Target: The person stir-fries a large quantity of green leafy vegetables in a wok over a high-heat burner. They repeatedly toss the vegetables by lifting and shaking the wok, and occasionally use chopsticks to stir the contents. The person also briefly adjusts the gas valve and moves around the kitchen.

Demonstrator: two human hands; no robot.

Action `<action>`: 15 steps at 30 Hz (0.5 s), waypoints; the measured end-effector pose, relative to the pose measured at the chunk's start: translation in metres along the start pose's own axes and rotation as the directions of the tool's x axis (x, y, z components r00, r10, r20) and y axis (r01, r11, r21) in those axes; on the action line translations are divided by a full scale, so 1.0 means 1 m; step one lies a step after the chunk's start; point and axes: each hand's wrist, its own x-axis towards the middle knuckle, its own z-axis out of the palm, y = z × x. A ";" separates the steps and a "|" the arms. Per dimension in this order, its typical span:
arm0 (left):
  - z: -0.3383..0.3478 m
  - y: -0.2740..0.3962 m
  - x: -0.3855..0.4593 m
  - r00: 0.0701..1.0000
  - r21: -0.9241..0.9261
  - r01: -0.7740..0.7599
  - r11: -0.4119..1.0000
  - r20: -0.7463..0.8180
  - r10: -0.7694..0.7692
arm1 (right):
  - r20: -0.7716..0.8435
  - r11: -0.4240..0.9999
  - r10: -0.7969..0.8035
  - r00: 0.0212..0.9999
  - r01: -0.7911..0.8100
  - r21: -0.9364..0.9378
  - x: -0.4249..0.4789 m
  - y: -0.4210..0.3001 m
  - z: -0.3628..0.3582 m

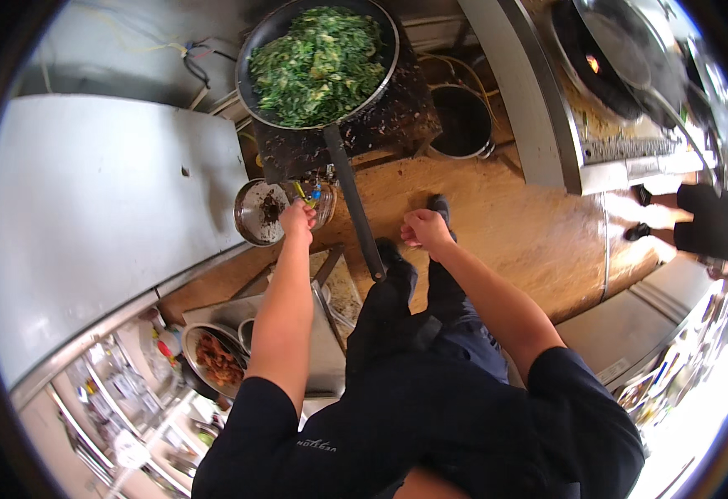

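A large dark frying pan (245, 75) full of chopped leafy greens (320, 65) sits on a grimy burner stand (395, 121). Its long black handle (353, 203) points back towards me. Left of that handle, low by the stand's front, my left hand (297, 219) grips a small yellow-green item (303, 193) beside a blue fitting (316, 193). Exactly what the item is cannot be made out. My right hand (425, 228) hangs to the right of the handle, fingers curled in, and nothing shows in it.
A stained round pot (255, 218) is below my left hand. Behind the stand's right side is a deep dark pot (462, 121). A stove with a flame and steaming wok (632, 47) stands right. Reddish food fills a bowl (192, 337) lower left. Another person's legs (663, 218) appear right.
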 end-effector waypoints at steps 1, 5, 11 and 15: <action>-0.003 0.002 0.018 1.000 0.027 0.007 1.000 0.006 -0.007 | -0.017 1.000 0.002 1.000 -0.002 0.023 -0.010 0.013 -0.008; -0.013 0.008 0.076 1.000 0.110 -0.015 0.994 0.024 0.013 | -0.136 0.993 0.099 0.986 -0.090 0.072 -0.041 0.076 -0.056; -0.017 0.014 0.103 0.976 0.060 -0.031 0.998 0.217 0.017 | -0.118 0.986 0.162 0.980 -0.158 0.048 -0.028 0.183 -0.112; -0.007 0.008 0.105 0.964 0.027 -0.022 0.999 0.264 0.014 | -0.037 0.944 0.329 0.943 -0.330 -0.005 -0.009 0.248 -0.136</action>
